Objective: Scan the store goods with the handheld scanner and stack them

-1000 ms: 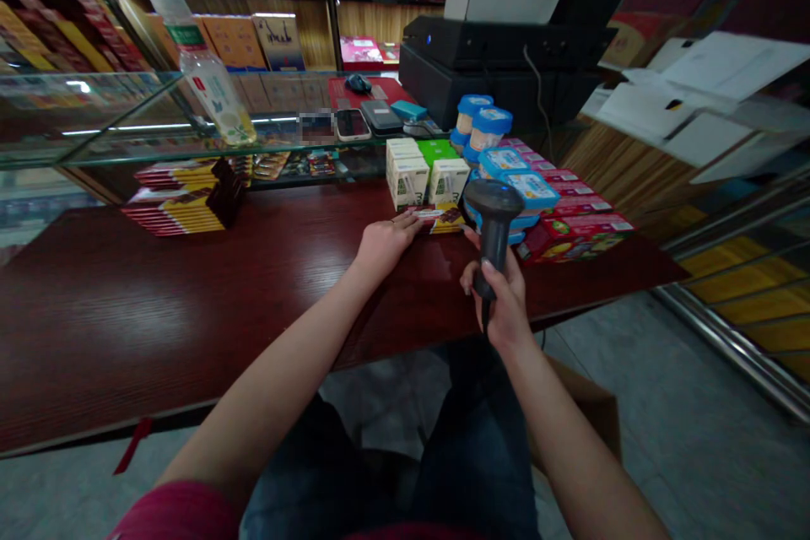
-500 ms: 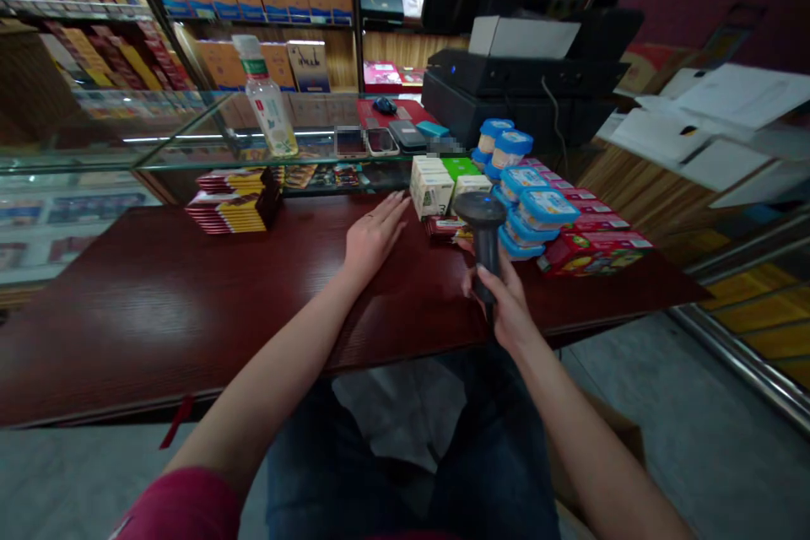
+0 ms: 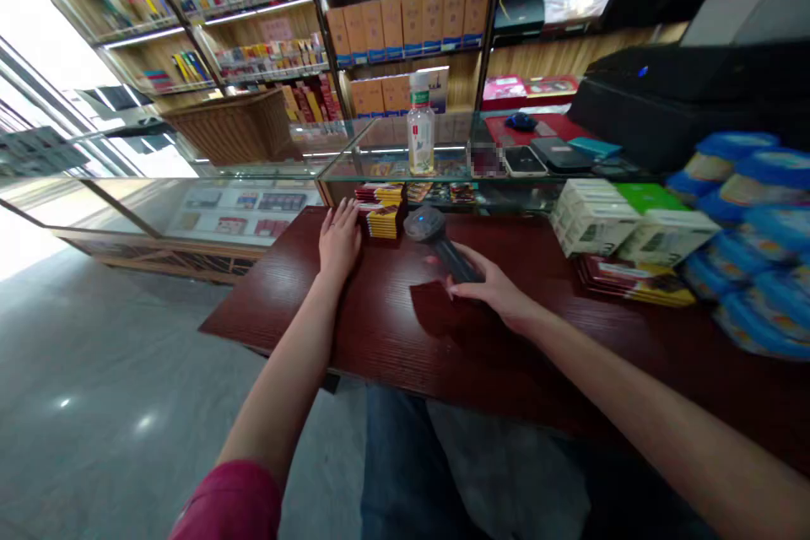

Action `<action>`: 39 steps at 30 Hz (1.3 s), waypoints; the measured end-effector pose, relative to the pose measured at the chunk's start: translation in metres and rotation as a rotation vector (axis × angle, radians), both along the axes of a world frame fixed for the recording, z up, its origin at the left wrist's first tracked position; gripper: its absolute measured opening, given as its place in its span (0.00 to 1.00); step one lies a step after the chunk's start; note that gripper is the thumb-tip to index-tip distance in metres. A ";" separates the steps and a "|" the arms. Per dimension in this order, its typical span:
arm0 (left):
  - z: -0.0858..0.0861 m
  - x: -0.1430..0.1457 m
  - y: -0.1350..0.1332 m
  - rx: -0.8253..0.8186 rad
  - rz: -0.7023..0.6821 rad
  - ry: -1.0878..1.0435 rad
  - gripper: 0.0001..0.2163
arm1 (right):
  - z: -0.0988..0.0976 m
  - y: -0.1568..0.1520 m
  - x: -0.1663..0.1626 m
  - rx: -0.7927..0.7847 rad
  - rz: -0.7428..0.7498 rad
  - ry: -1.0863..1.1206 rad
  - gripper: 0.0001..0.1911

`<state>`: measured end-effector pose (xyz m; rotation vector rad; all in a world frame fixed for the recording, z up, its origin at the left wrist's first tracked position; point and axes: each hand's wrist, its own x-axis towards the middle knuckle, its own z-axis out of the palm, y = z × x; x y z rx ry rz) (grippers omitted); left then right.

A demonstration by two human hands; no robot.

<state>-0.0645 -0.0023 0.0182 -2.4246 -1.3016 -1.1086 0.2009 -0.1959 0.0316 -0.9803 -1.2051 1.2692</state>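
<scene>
My right hand (image 3: 484,283) is wrapped around the handle of a dark handheld barcode scanner (image 3: 443,245), whose head points left and shows a small blue light. At the left side of the brown table (image 3: 380,312), my left hand (image 3: 340,240) reaches flat with its fingers stretched out. Its fingertips lie against the left side of a stack of red and yellow packets (image 3: 383,215); whether they press on it I cannot tell. The scanner's head is just right of that stack. Some of the right hand's fingers are hidden behind the handle.
A clear bottle (image 3: 421,131) stands on the glass counter (image 3: 373,153) behind the stack. To the right are small pale boxes (image 3: 595,215), more red and yellow packets (image 3: 633,280) and blue-lidded tubs (image 3: 759,270). A phone (image 3: 524,160) and a mouse (image 3: 520,121) lie farther back.
My view has turned left. My left hand has moved from beside the pale boxes to the packet stack. My right hand has carried the scanner left toward that stack.
</scene>
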 end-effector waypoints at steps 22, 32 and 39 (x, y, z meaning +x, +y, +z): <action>-0.005 0.047 -0.031 -0.770 -0.260 -1.071 0.20 | -0.028 0.002 -0.002 0.077 0.076 -0.223 0.43; -0.014 0.045 -0.025 -0.709 -0.258 -1.002 0.19 | -0.028 0.003 -0.002 0.042 0.065 -0.208 0.43; -0.015 0.045 -0.027 -0.761 -0.245 -1.040 0.17 | -0.029 0.002 -0.002 0.025 0.054 -0.202 0.42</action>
